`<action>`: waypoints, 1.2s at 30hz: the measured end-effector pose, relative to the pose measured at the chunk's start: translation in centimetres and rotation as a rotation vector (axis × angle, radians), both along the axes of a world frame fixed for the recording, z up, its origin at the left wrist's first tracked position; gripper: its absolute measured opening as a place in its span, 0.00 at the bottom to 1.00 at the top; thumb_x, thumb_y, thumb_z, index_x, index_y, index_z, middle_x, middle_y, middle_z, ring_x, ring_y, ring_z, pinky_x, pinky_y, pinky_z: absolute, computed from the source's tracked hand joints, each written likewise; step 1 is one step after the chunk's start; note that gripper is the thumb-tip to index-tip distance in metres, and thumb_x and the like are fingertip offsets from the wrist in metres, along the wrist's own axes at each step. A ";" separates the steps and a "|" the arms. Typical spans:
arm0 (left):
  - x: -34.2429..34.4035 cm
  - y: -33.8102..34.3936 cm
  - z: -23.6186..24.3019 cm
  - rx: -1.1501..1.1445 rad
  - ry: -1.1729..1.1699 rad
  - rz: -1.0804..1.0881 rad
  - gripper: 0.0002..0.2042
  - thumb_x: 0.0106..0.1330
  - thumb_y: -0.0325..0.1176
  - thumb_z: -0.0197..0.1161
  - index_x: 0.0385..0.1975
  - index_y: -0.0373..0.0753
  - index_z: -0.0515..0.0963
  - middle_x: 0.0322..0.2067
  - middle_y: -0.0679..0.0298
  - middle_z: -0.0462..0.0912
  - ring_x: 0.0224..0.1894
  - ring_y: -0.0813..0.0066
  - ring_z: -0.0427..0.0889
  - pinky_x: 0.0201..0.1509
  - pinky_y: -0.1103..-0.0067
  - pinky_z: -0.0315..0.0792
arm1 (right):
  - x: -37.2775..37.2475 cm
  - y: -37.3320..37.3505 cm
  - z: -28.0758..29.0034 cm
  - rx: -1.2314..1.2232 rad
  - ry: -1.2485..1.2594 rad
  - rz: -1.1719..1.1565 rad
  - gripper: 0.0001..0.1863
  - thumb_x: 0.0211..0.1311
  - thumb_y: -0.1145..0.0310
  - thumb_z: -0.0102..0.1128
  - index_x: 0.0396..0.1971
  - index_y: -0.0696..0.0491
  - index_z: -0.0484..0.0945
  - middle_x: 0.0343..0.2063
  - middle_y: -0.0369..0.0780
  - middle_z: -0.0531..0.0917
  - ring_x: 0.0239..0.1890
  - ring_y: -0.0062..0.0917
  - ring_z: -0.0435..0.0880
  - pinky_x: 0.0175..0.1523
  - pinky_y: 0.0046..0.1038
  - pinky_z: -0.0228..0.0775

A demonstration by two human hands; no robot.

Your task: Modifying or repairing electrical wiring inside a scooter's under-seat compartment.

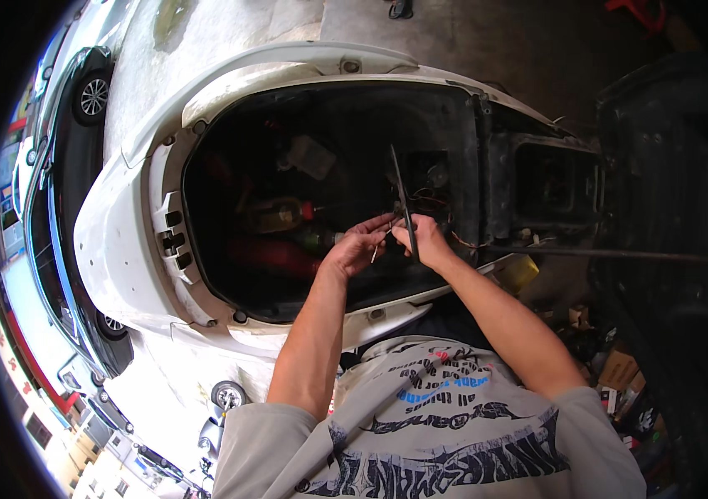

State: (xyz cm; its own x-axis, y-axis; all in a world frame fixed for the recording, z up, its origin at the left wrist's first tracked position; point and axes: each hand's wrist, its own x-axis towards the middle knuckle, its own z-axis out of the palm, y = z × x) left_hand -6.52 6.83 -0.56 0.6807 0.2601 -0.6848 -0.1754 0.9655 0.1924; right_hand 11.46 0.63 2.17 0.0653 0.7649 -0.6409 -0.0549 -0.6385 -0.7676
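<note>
Both my hands meet over the dark storage well (229,170) of a white scooter with its seat raised. My left hand (360,247) is closed in a pinch near the middle of the well, and a thin pale piece sticks out below its fingers; what it is I cannot make out. Close against it, my right hand (427,239) is closed around a long, narrow, dark strip (399,181), seen nearly edge-on and pointing away from me. Thin wires (430,198) run loose just beyond the right hand. The fingertips overlap, so their exact grip is partly hidden.
In the well lie a bottle with a red cap (283,214), a dark red object (275,255) and a pale box (310,158). White bodywork (121,241) rims the well. The raised black seat (670,183) stands at right, above cluttered boxes (618,368). Parked cars (79,208) stand left.
</note>
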 end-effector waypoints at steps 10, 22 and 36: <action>0.6 -0.3 0.0 0.086 0.159 -0.083 0.22 0.62 0.25 0.62 0.57 0.33 0.71 0.46 0.64 0.81 0.38 0.82 0.77 0.42 0.86 0.73 | -0.8 -1.7 -0.4 -0.010 -0.137 -0.259 0.10 0.57 0.66 0.60 0.27 0.58 0.77 0.14 0.38 0.77 0.15 0.21 0.77 0.21 0.25 0.69; 3.4 -0.5 0.0 0.679 0.534 -0.337 0.09 0.64 0.23 0.59 0.42 0.32 0.81 0.32 0.64 0.85 0.34 0.82 0.81 0.37 0.83 0.74 | 12.1 -22.3 12.3 -0.038 -0.877 0.048 0.07 0.52 0.72 0.61 0.27 0.57 0.72 0.23 0.49 0.80 0.31 0.49 0.81 0.37 0.43 0.70; 8.1 1.1 -0.6 1.004 0.447 -0.420 0.11 0.61 0.18 0.54 0.40 0.31 0.81 0.32 0.67 0.84 0.33 0.86 0.78 0.39 0.84 0.73 | 9.0 -47.1 1.9 -0.608 -1.030 0.124 0.13 0.57 0.61 0.61 0.35 0.56 0.77 0.27 0.51 0.82 0.36 0.51 0.81 0.39 0.47 0.71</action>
State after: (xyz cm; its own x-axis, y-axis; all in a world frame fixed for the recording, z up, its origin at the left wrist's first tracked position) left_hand 1.54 7.96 -1.16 0.5930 0.6313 -0.4998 0.3961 0.3116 0.8637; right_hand 20.49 -46.45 4.02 0.7061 0.3927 -0.5893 0.4949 -0.8688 0.0140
